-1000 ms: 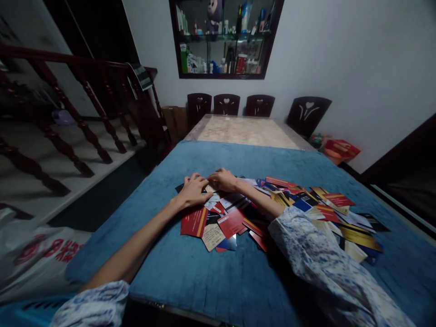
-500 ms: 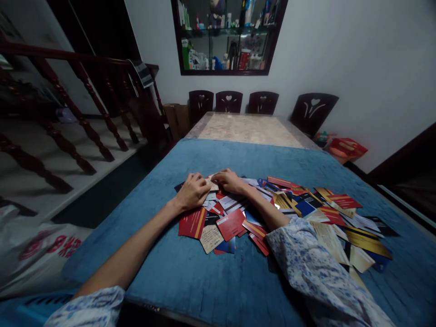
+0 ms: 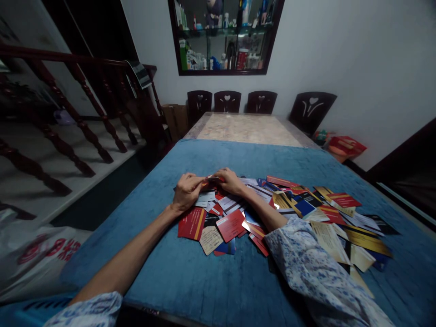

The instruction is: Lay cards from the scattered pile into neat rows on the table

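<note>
- In the head view, holding a thin card (image 3: 213,177) between both hands, tilted nearly edge-on, just above the far left part of a loose spread of cards (image 3: 305,207).
- With left hand (image 3: 185,191), pinching the left end of it between thumb and forefinger, other fingers curled in close together.
- With right hand (image 3: 230,181), gripping the right end, fingers bent over and drawn together; cannot tell exactly where the tips press.
- Can see little of that card's face, only a pale narrow edge.
- Below the hands, can make out a dark red card (image 3: 191,223) with gold stripes and pale lettering, a cream card (image 3: 210,239) covered in small dark print, and a brighter red card (image 3: 230,225) with a light mark in one corner.
- Farther right, scattered and overlapping in gold, black, blue, white and red, some with dark stripes; cannot read any brand.
- Beneath everything, spread over the table (image 3: 245,127) except at its far end, a blue cloth (image 3: 170,272).
- At lower left, printed in large red characters on a crumpled white bag (image 3: 37,259), too creased to read surely.
</note>
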`<state>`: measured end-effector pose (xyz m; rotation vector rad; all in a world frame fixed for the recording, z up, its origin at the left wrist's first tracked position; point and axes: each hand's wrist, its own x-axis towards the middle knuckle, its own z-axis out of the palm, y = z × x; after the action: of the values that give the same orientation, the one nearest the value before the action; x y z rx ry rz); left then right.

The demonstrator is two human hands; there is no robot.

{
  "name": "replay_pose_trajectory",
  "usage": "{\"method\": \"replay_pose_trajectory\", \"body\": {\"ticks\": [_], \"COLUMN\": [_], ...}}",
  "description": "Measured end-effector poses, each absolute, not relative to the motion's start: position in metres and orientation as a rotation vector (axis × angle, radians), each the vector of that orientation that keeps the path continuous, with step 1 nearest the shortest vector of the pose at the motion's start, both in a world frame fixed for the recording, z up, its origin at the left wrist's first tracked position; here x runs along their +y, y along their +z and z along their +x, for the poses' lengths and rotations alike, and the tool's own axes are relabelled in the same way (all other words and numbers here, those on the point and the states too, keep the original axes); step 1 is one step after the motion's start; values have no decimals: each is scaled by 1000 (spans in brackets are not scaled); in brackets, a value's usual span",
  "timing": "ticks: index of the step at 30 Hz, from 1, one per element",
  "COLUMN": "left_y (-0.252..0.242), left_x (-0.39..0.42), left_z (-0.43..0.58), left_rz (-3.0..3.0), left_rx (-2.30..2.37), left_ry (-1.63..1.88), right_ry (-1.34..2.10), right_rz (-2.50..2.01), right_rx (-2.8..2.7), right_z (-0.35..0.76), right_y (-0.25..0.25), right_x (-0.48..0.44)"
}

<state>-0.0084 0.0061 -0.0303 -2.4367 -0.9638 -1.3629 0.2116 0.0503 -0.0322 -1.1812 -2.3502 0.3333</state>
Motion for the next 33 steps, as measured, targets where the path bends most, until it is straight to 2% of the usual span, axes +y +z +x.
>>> {"method": "replay_pose_trajectory", "body": {"ticks": [4, 14, 33], "left_y": [-33, -39, -34], "left_x": [7, 20, 25], "left_z": [-6, -11, -9], "left_rz": [-2460, -2410, -2554], "left_rx": [-1202, -1713, -1775], "left_ry": [-1475, -1337, -1197], "right_ry": [326, 312, 244], "right_rz": [-1240, -1278, -1356], "right_rx": [-2213, -2181, -2212], "right_z": [211, 212, 209], "right_y": [-31, -25, -25], "right_x": [51, 42, 37]}}
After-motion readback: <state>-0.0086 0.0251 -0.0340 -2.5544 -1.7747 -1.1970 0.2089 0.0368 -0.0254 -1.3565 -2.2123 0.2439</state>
